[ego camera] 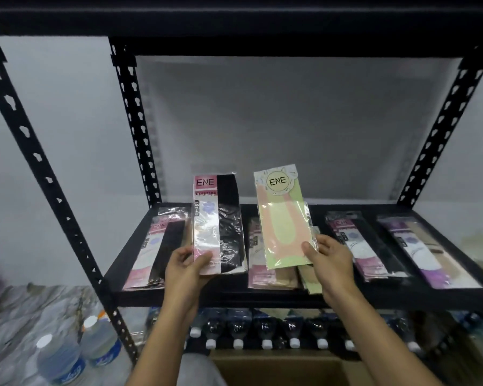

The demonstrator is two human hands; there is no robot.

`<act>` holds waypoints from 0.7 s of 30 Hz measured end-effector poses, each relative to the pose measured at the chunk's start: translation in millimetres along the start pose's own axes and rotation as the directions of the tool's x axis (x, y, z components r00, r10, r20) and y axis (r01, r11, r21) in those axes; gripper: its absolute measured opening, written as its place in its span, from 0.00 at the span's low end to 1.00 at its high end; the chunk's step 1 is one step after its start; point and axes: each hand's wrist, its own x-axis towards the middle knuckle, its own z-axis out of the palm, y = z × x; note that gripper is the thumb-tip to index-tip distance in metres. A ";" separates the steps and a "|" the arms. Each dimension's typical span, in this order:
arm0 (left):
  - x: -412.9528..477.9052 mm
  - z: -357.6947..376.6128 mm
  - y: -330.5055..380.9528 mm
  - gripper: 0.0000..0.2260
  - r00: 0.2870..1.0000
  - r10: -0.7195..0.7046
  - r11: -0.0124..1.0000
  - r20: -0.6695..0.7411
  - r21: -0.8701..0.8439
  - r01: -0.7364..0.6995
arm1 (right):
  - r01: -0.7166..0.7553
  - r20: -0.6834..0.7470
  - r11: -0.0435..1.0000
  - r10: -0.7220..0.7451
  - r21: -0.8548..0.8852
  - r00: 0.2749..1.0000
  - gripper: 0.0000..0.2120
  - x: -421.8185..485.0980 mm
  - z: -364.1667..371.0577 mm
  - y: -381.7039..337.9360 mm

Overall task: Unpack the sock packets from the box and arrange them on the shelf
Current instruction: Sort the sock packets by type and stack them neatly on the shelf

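Place: a stockroom or shop back room, judging by the bulk goods.
Racking: black slotted-angle steel rack (134, 118) against a bare grey wall (62, 107).
Stock: branded sock packets (357, 246) laid in rows along the shelf (262, 298).
6 o'clock, below the shelf: a row of wrapped bottles (265, 330); nearer, a cardboard box (276, 369).
8 o'clock: loose water bottles (59, 360).

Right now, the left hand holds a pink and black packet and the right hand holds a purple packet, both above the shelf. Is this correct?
Not quite. The head view shows the right hand holding a pale green and peach packet; the purple packet lies on the shelf, far right. The left hand does hold the pink and black packet.
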 end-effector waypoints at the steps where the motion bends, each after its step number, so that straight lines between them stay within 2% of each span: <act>1: -2.5 7.3 -1.7 0.12 1.000 -0.012 1.000 0.024 -0.017 0.012 | 0.005 -0.010 1.000 -0.005 0.001 1.000 0.14 0.1 -8.3 -1.7; 4: -8.3 27.1 -5.9 0.15 0.995 -0.027 0.998 0.099 -0.050 0.032 | 0.020 -0.049 1.000 -0.021 -0.012 0.999 0.16 2.0 -29.3 -4.7; 10: -17.9 59.6 -13.3 0.14 0.983 -0.027 0.998 0.180 -0.051 0.037 | 0.019 -0.088 1.000 -0.017 0.018 0.996 0.16 2.3 -60.4 -9.1; 14: -22.0 69.0 -20.9 0.14 0.982 -0.040 0.997 0.184 -0.064 0.053 | 0.036 -0.091 0.999 -0.033 0.034 0.995 0.08 1.9 -74.0 -12.3; 21: -23.2 69.5 -23.8 0.15 0.982 -0.062 0.995 0.180 -0.062 0.075 | 0.020 -0.099 0.999 -0.016 0.040 0.995 0.14 4.5 -79.9 -9.3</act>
